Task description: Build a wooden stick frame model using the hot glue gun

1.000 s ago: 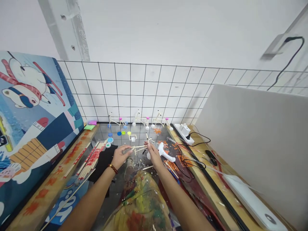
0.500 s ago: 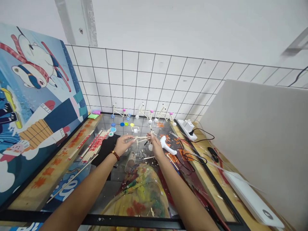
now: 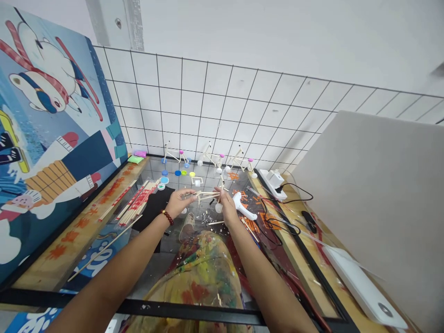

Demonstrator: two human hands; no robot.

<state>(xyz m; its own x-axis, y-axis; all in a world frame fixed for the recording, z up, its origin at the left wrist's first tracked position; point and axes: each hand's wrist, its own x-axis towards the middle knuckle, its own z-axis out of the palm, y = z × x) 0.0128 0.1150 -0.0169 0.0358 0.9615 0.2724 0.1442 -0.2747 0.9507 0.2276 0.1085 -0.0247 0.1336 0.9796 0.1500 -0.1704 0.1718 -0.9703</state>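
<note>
Between my two hands is a small frame of pale wooden sticks (image 3: 208, 196), held just above the glass tabletop. My left hand (image 3: 178, 203), with a beaded bracelet at its wrist, pinches the frame's left end between thumb and fingers. On the other end, my right hand (image 3: 227, 206) is closed, and its fingers hide part of the sticks. A white hot glue gun (image 3: 244, 208) lies just right of my right hand. Below the hands, small offcuts (image 3: 208, 218) are scattered over the glass. A clear cup (image 3: 188, 223) is nearer to me.
Three stick models with bottle-cap wheels, one of them (image 3: 211, 157), stand along the back. Loose caps (image 3: 178, 173) lie before them. Red-wrapped chopsticks (image 3: 138, 203) and a black cloth (image 3: 152, 215) are on the left. A power strip (image 3: 272, 184) with black cables sits right.
The whole view has shifted slightly, with the table's back edge now higher. Both hands keep hold of the stick frame, which has hardly moved.
</note>
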